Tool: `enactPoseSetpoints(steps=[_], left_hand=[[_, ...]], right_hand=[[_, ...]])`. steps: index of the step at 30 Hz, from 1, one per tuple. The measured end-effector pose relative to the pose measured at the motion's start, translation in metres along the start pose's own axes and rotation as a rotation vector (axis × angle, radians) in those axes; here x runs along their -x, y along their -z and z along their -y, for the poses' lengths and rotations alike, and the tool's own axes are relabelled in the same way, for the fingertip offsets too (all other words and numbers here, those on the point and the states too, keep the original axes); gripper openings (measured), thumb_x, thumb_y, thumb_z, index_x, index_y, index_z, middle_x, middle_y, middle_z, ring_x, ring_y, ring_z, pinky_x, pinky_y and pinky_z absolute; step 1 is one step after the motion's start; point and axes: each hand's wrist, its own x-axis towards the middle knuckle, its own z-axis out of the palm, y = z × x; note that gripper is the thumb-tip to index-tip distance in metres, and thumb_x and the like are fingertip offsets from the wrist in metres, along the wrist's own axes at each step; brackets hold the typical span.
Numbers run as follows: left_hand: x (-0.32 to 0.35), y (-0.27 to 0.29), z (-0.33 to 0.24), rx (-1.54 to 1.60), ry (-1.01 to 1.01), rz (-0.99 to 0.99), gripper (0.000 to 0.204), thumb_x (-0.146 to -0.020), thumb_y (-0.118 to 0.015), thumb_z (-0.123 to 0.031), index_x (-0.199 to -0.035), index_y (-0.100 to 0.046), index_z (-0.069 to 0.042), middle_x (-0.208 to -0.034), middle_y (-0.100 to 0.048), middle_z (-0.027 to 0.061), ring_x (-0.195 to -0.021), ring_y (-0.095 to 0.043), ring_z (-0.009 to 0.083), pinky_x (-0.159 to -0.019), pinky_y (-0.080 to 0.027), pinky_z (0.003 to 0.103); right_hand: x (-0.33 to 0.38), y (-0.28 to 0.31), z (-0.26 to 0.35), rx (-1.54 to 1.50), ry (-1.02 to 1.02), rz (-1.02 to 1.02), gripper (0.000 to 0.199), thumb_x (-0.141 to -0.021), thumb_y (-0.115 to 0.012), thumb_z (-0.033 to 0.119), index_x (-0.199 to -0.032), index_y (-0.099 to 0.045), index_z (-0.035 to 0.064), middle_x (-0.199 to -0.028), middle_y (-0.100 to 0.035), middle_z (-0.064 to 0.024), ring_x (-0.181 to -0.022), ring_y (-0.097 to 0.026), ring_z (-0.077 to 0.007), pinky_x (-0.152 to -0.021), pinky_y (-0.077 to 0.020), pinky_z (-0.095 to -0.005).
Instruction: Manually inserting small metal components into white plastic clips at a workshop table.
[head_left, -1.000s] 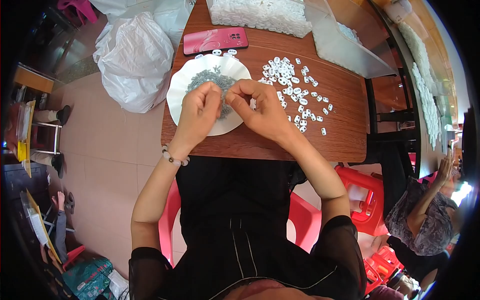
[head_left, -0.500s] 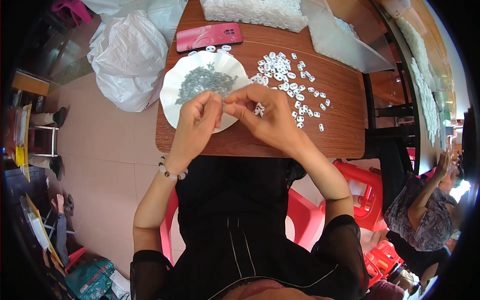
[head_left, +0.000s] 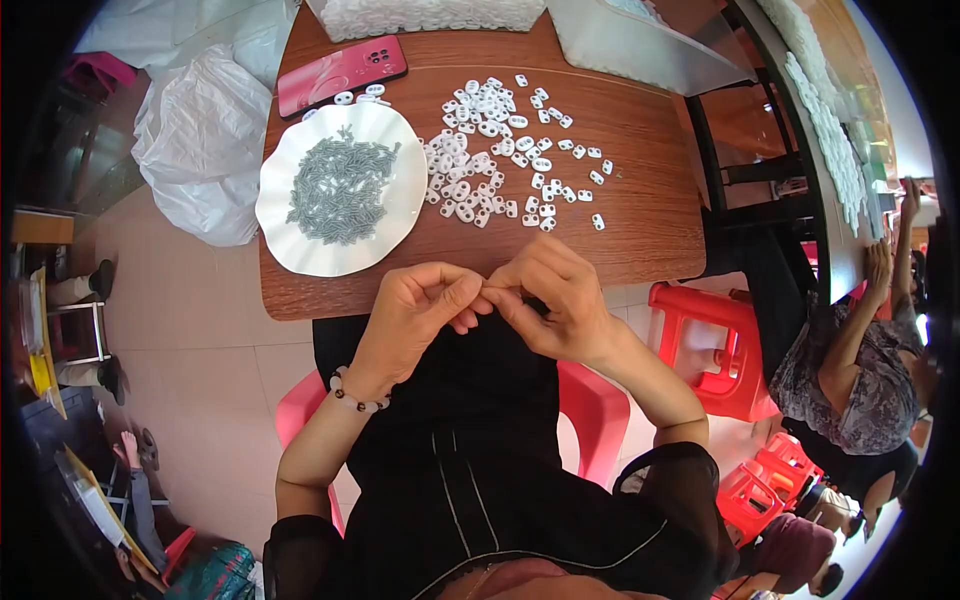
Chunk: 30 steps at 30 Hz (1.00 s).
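Observation:
My left hand (head_left: pixel 425 312) and my right hand (head_left: pixel 556 302) meet fingertip to fingertip just off the table's near edge. Both are closed in a pinch, and whatever lies between the fingertips is too small to make out. Up and to the left of them stands a white wavy-rimmed plate (head_left: pixel 275 225), holding a heap of small grey rod-like pieces (head_left: pixel 345 190). Beside the plate, many small white two-hole plastic pieces (head_left: pixel 465 170) are scattered over the brown wooden table (head_left: pixel 640 240).
A pink phone (head_left: pixel 340 75) lies behind the plate. White boxes (head_left: pixel 430 18) full of small pieces and a tilted white tray (head_left: pixel 640 50) stand at the back. A white plastic bag (head_left: pixel 205 150) is at left, a red stool (head_left: pixel 710 350) at right. Other people sit nearby.
Both hands have moved from over the plate's near rim toward my body, still pinched together. The plate and the white pieces show fully. The whole view has shifted a little.

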Motion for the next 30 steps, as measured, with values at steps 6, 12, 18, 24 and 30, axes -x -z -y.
enactPoseSetpoints(steps=[6,12,18,24,30], left_hand=[[-0.001,0.001,0.004,0.090,0.131,-0.015,0.025,-0.092,-0.063,-0.023,-0.096,-0.068,0.001,-0.085,-0.068,0.0072,-0.071,-0.061,0.0082,-0.065,-0.049,0.020],[0.000,0.004,0.004,0.139,0.155,-0.005,0.022,-0.091,-0.063,-0.021,-0.095,-0.068,0.000,-0.084,-0.068,0.0060,-0.071,-0.061,0.0081,-0.064,-0.048,0.020],[-0.002,0.003,0.009,0.202,0.081,-0.067,0.019,-0.091,-0.063,-0.019,-0.095,-0.068,0.000,-0.081,-0.067,0.0055,-0.071,-0.061,0.0078,-0.064,-0.047,0.021],[-0.002,-0.005,0.008,0.013,-0.044,-0.146,0.019,-0.091,-0.063,-0.016,-0.098,-0.067,0.001,-0.083,-0.068,0.0070,-0.071,-0.061,0.0082,-0.065,-0.048,0.021],[-0.005,-0.021,0.016,0.116,-0.053,-0.159,0.020,-0.093,-0.061,-0.016,-0.099,-0.066,0.003,-0.089,-0.069,0.0100,-0.078,-0.065,0.0123,-0.072,-0.053,0.024]], right_hand=[[0.006,-0.001,-0.004,0.087,0.049,-0.021,0.020,-0.068,-0.072,-0.004,-0.084,-0.065,0.0054,-0.076,-0.061,-0.0045,-0.063,-0.053,-0.0219,-0.056,-0.0430,-0.0305],[0.006,0.001,-0.011,0.043,0.083,-0.014,0.023,-0.068,-0.074,-0.004,-0.090,-0.067,0.0037,-0.076,-0.061,-0.0051,-0.065,-0.056,-0.0213,-0.056,-0.0445,-0.0303],[0.016,-0.002,0.001,-0.449,-0.471,-0.001,0.022,-0.085,-0.066,0.000,-0.106,-0.066,-0.0007,-0.082,-0.064,-0.0061,-0.075,-0.061,-0.0120,-0.067,-0.0528,-0.0245],[0.016,0.002,-0.004,-0.678,-0.753,-0.045,0.018,-0.090,-0.063,0.004,-0.106,-0.064,-0.0022,-0.089,-0.065,-0.0051,-0.079,-0.062,-0.0093,-0.070,-0.0531,-0.0223],[0.020,-0.013,-0.006,-0.630,-0.628,-0.155,0.007,-0.088,-0.065,0.004,-0.093,-0.066,0.0001,-0.084,-0.064,-0.0031,-0.075,-0.059,-0.0077,-0.065,-0.0492,-0.0213]])
